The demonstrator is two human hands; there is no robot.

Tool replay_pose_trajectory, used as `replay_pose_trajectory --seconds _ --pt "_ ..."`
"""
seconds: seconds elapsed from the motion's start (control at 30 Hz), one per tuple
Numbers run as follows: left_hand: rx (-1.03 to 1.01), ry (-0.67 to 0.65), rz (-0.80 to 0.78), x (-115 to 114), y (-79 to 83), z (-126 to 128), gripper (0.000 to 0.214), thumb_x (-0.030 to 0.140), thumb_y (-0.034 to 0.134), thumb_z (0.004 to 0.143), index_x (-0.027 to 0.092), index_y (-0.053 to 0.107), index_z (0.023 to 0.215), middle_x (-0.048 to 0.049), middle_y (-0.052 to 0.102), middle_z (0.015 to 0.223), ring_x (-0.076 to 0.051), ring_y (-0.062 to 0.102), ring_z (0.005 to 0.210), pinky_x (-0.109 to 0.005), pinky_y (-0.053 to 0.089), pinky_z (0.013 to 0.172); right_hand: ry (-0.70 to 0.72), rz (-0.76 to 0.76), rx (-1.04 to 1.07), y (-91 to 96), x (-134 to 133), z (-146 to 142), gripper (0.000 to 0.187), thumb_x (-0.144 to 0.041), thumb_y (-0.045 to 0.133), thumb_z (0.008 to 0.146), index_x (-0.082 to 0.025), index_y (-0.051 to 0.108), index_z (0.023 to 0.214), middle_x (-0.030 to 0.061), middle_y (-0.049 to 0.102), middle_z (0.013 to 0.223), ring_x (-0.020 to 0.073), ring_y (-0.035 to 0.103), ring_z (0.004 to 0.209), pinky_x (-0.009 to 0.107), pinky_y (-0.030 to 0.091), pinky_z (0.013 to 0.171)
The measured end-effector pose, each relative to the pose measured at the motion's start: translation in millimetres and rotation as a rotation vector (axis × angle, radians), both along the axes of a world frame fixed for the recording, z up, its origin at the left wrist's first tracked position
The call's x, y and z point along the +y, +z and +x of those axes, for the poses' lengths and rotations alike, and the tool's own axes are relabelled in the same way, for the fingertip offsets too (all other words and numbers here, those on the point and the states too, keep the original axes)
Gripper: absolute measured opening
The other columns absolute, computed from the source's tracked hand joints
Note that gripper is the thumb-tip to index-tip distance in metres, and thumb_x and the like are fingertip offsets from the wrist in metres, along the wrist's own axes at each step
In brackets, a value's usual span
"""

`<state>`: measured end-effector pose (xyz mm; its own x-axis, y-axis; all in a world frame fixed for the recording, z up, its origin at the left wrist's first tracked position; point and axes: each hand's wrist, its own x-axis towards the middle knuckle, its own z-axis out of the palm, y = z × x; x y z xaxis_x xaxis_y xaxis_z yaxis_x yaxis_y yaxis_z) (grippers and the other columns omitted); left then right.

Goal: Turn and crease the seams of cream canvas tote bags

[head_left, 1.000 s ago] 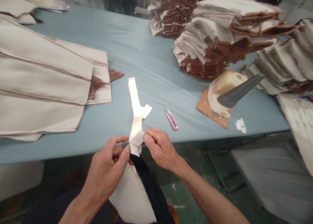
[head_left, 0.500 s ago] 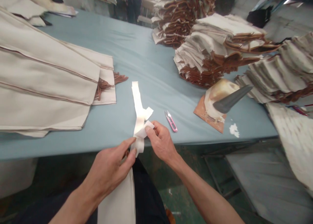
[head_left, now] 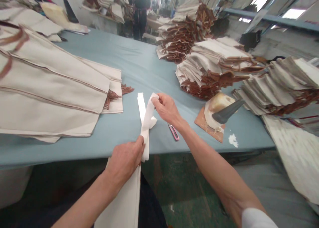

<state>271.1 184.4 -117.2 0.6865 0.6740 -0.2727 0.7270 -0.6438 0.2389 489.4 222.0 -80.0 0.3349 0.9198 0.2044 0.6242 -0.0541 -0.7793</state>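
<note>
A white fabric strip [head_left: 146, 121] is held over the near edge of the blue counter [head_left: 139, 65]: its lower part is pinched by the left hand [head_left: 126, 160], its upper end is gripped by the right hand [head_left: 166, 108]. Pink snips [head_left: 173, 132] lie just beside the right wrist.

My left hand [head_left: 124, 161] and forearm are bare. My right hand [head_left: 166, 108] is bare too; a white sleeve [head_left: 254, 218] covers its upper arm.
</note>
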Motion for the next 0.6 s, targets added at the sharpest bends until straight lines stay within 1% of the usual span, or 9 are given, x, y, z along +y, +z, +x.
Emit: replay_pose_trajectory --seconds 0.1,0.13,0.2,0.3,0.4,0.5,0.6 --pt "0.023 -0.023 -0.002 -1 0.2 4 0.044 0.021 0.044 0.116 0.017 0.063 0.156 -0.0197 0.089 0.108 -0.040 0.088 0.099 -0.043 0.065 0.078 0.008 0.013 -0.055 6.1 27 7 0.027 -0.029 0.055 0.106 -0.025 0.056 0.079 -0.0032 0.062 0.070 0.0158 0.056 0.068 0.028 0.042 0.067" --pt "0.031 -0.032 -0.002 -1 0.4 4 0.048 0.020 0.045 0.116 0.017 0.058 0.162 -0.0203 0.090 0.109 -0.040 0.088 0.100 -0.044 0.066 0.079 0.007 0.021 -0.074 7.8 35 9 0.027 -0.030 0.054 0.107 -0.025 0.056 0.081 -0.0025 0.064 0.072 0.0162 0.057 0.070 0.027 0.044 0.069" --pt "0.051 -0.046 0.001 0 0.8 5 0.053 0.018 0.045 0.115 0.017 0.053 0.168 -0.0217 0.089 0.108 -0.041 0.089 0.099 -0.046 0.067 0.081 0.006 0.036 -0.113 12.2 52 11 0.027 -0.030 0.052 0.109 -0.025 0.056 0.083 -0.0011 0.066 0.075 0.0172 0.060 0.074 0.027 0.046 0.071" --pt "0.067 -0.060 0.011 0 1.5 5 0.058 0.013 0.046 0.113 0.015 0.051 0.170 -0.0222 0.089 0.105 -0.041 0.089 0.097 -0.046 0.069 0.079 -0.009 0.055 -0.177 21.6 80 15 0.027 -0.029 0.050 0.111 -0.026 0.056 0.084 0.0015 0.069 0.080 0.0198 0.066 0.082 0.028 0.049 0.076" --pt "0.071 -0.072 0.015 0 0.4 5 0.062 0.006 0.049 0.107 0.015 0.053 0.169 -0.0206 0.089 0.103 -0.039 0.089 0.095 -0.042 0.068 0.078 -0.048 0.064 -0.246 32.3 110 19 0.026 -0.026 0.050 0.110 -0.026 0.055 0.085 0.0050 0.071 0.087 0.0242 0.069 0.094 0.032 0.051 0.084" --pt "0.071 -0.074 0.007 -1 -3.4 5 0.069 0.001 0.054 0.101 0.016 0.053 0.168 -0.0194 0.089 0.102 -0.037 0.089 0.095 -0.039 0.067 0.078 -0.096 0.057 -0.308 40.3 140 24 0.024 -0.023 0.050 0.109 -0.026 0.054 0.086 0.0094 0.073 0.096 0.0300 0.069 0.106 0.039 0.051 0.094" --pt "0.063 -0.070 -0.005 -1 -7.8 6 0.074 -0.003 0.056 0.096 0.017 0.054 0.167 -0.0186 0.089 0.103 -0.037 0.089 0.095 -0.039 0.068 0.078 -0.139 0.055 -0.340 44.7 166 32 0.023 -0.022 0.047 0.110 -0.026 0.055 0.089 0.0129 0.073 0.103 0.0339 0.069 0.112 0.046 0.052 0.100"
